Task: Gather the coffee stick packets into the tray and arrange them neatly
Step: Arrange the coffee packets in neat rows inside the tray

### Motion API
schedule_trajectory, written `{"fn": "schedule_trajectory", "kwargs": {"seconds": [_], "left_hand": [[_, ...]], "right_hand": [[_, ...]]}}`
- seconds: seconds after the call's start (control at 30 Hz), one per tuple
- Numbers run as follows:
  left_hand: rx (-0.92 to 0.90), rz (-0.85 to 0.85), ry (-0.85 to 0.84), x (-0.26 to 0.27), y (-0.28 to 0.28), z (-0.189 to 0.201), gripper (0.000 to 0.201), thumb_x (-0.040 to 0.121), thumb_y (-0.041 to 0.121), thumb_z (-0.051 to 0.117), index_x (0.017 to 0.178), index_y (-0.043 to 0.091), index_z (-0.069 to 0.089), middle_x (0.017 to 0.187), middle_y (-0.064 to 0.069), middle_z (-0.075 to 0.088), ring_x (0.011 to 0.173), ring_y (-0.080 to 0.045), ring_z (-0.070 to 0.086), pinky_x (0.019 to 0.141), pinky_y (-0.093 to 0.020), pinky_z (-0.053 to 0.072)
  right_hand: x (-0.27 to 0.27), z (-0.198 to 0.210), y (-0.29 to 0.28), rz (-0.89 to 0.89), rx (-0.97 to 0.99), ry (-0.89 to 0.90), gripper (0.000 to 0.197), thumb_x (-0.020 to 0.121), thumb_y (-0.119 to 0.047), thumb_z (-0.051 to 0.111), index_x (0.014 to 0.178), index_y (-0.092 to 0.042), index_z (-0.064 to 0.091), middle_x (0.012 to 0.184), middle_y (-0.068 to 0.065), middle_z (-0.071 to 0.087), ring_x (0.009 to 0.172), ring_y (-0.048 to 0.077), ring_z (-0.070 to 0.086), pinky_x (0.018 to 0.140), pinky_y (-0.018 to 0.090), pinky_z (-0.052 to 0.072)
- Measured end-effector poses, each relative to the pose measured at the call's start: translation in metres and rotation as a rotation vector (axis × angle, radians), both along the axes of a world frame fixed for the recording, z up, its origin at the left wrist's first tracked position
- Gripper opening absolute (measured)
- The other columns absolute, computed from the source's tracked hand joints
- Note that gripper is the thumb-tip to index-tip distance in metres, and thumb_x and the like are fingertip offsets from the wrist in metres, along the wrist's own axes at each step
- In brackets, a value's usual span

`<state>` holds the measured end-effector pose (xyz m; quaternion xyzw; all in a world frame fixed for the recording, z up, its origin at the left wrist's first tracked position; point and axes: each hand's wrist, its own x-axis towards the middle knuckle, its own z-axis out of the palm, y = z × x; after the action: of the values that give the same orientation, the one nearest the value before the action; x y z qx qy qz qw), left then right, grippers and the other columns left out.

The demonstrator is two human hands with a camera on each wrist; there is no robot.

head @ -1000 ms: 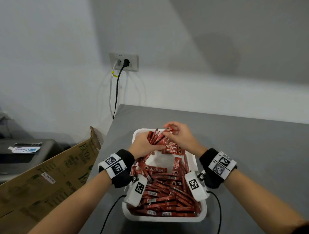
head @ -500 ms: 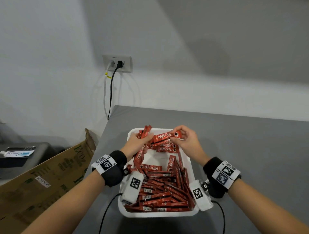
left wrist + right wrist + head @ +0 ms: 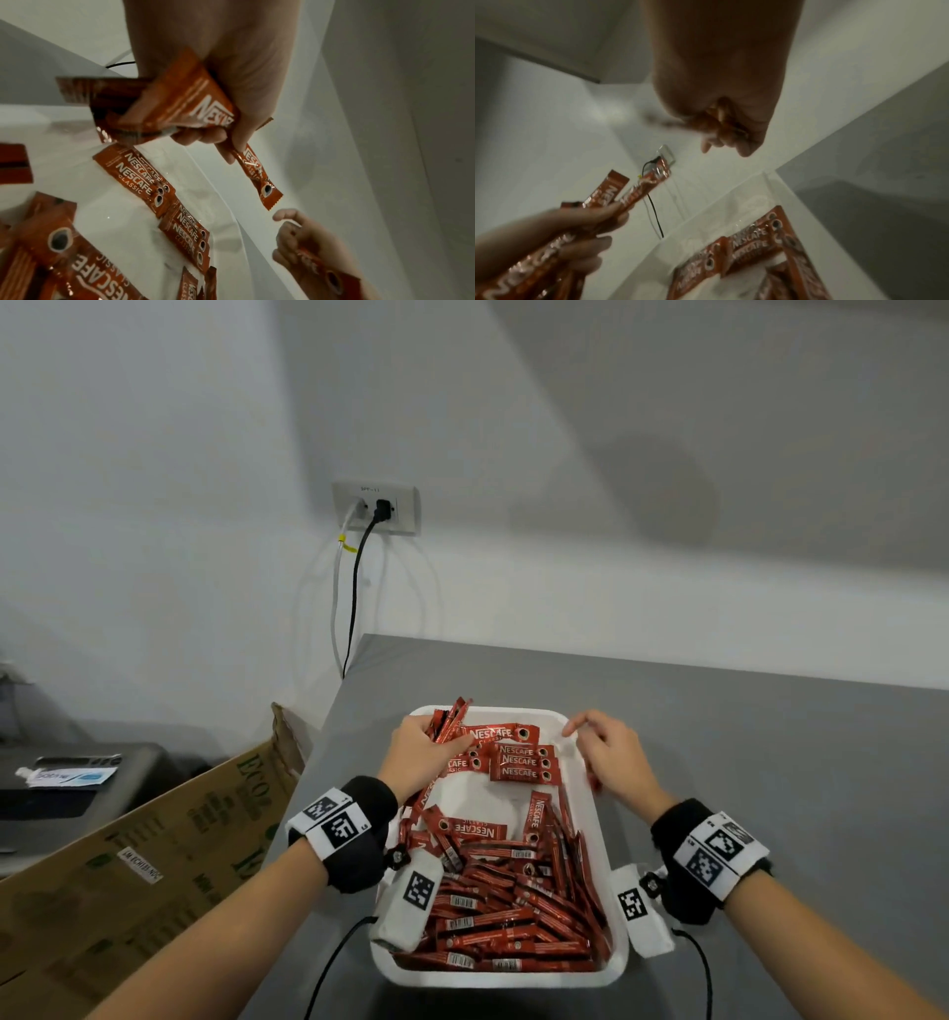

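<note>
1. Several red coffee stick packets (image 3: 180,101) are gripped as a bunch in the left hand (image 3: 421,757), fingers and thumb curled round them, above the far left corner of the tray (image 3: 613,891). Their ends are seen fanned up past the tray's far rim in the head view.
2. One packet (image 3: 500,733) is seen sticking out of that grip toward the right, label up, over the far end of the tray; in the left wrist view it is pinned under the thumb.
3. The right hand (image 3: 611,757) is held over the tray's far right rim, apart from that packet's free end. Its fingers are loosely curled, and a red packet (image 3: 331,282) is seen tucked in the palm in the left wrist view. The right wrist view is blurred, so the grip cannot be read more closely.
4. Two short aligned stacks of packets (image 3: 521,762) are laid flat at the far end of the tray, labels up, side by side.
5. Bare tray floor is visible just behind those stacks, with two single packets lying on it.
6. A loose, unsorted heap of packets (image 3: 508,911) fills the near half of the tray.
7. The tray is set on a grey table (image 3: 770,762). A cardboard box (image 3: 154,855) is noted beside the table's left edge, and a wall socket (image 3: 377,508) with two plugged cables behind it.
</note>
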<state>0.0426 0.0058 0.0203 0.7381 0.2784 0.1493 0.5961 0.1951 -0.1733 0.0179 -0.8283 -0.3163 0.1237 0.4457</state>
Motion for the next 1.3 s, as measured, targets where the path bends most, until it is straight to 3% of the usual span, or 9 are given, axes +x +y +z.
{"fn": "schedule_trajectory", "kwargs": {"seconds": [0.07,0.23,0.33,0.4,0.6,0.73,0.9,1.1,1.3], "left_hand": [[0.048,-0.033,0.025,0.003,-0.002,-0.001,0.016,0.085,0.015,0.067,0.074,0.006,0.059,0.065,-0.002,0.060,0.046,-0.006,0.048,0.046,-0.014,0.041],[0.081,-0.112,0.076,0.007,-0.001,0.000,0.019,0.084,0.018,0.068,0.072,0.008,0.058,0.065,-0.004,0.057,0.047,-0.008,0.045,0.048,-0.017,0.040],[0.053,-0.221,0.111,0.005,0.006,0.002,0.025,0.083,0.020,0.069,0.083,-0.004,0.061,0.066,-0.010,0.055,0.049,-0.011,0.044,0.048,-0.016,0.038],[0.023,-0.244,0.110,0.005,0.009,0.002,0.025,0.083,0.020,0.070,0.082,-0.004,0.061,0.065,-0.011,0.055,0.052,-0.016,0.044,0.050,-0.019,0.038],[0.107,-0.196,0.156,0.010,0.003,-0.006,0.020,0.082,0.020,0.070,0.080,0.003,0.062,0.061,-0.005,0.053,0.045,-0.008,0.040,0.045,-0.016,0.035],[0.149,-0.176,0.142,0.013,-0.005,-0.010,0.016,0.083,0.018,0.069,0.071,0.011,0.060,0.054,0.004,0.051,0.042,-0.006,0.040,0.042,-0.016,0.035],[0.241,-0.164,0.255,0.007,0.000,-0.021,0.014,0.081,0.011,0.069,0.079,0.010,0.055,0.074,0.000,0.057,0.058,-0.008,0.049,0.053,-0.016,0.040],[0.190,-0.082,0.251,0.006,0.014,-0.022,0.011,0.082,0.013,0.069,0.087,0.007,0.061,0.081,-0.005,0.063,0.054,-0.007,0.049,0.044,-0.008,0.039],[0.137,-0.075,0.244,0.005,0.017,-0.024,0.016,0.081,0.019,0.071,0.088,0.009,0.061,0.068,0.003,0.058,0.048,-0.006,0.047,0.042,-0.010,0.037]], "right_hand": [[-0.002,0.008,0.004,0.080,0.029,0.015,0.021,0.099,-0.011,0.043,0.094,-0.014,0.064,0.058,-0.002,0.050,0.037,0.000,0.042,0.039,0.010,0.030],[-0.004,0.016,0.020,0.355,-0.183,-0.125,0.016,0.086,-0.024,0.068,0.096,-0.012,0.074,0.075,-0.014,0.063,0.062,-0.011,0.054,0.057,0.010,0.040],[0.008,0.017,0.019,0.465,-0.164,0.097,0.016,0.087,-0.015,0.066,0.098,-0.006,0.074,0.088,0.003,0.073,0.074,0.003,0.064,0.071,0.022,0.053],[0.012,0.019,0.019,0.505,-0.177,0.172,0.018,0.090,-0.012,0.062,0.103,-0.003,0.071,0.092,0.005,0.072,0.076,0.003,0.065,0.071,0.018,0.052],[0.010,0.021,0.031,0.487,-0.271,-0.108,0.016,0.084,-0.022,0.070,0.096,-0.013,0.074,0.088,-0.019,0.063,0.080,-0.010,0.056,0.073,0.007,0.038],[0.009,0.017,0.041,0.440,-0.357,-0.193,0.010,0.084,-0.021,0.071,0.088,-0.012,0.075,0.090,-0.005,0.070,0.074,-0.003,0.056,0.067,0.004,0.039],[0.029,0.000,0.047,0.380,-0.586,-0.224,0.012,0.085,-0.019,0.070,0.090,-0.009,0.074,0.094,0.003,0.073,0.080,0.011,0.064,0.082,0.028,0.053],[0.032,-0.012,0.071,0.414,-0.705,-0.228,0.009,0.082,-0.017,0.072,0.088,-0.010,0.074,0.094,0.003,0.073,0.079,0.012,0.063,0.080,0.028,0.053],[0.031,-0.021,0.071,0.441,-0.805,-0.323,0.006,0.082,-0.017,0.069,0.086,-0.012,0.072,0.094,0.000,0.071,0.087,0.014,0.063,0.079,0.027,0.052]]}}
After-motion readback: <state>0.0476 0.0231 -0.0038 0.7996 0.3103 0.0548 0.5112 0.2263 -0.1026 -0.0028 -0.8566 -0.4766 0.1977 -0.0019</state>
